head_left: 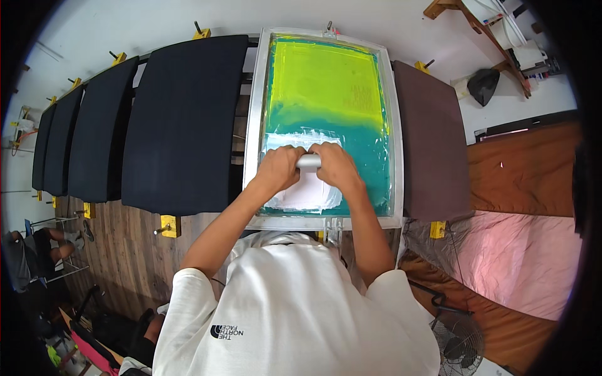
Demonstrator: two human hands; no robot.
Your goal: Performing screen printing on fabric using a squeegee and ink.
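Both my hands grip a squeegee with a silvery handle (309, 161), its blade hidden beneath them. My left hand (280, 168) is closed round its left part, and my right hand (338, 165) round its right part. They are over the lower half of a screen-printing screen with a pale metal frame (253, 131). White ink (295, 195) is spread on the mesh around and below the squeegee. Farther up, the mesh is yellow-green (323, 69), turning teal (370, 163) toward me and to the right. Metal clamps (333, 227) show at the frame's near edge.
Several boards covered in black cloth (185, 125) stand in a row to the left, a brown-covered board (433, 141) to the right. Yellow brackets (167, 227) stick out at their ends. A fan (458, 344) stands behind me at right. People's legs (63, 244) show at far left.
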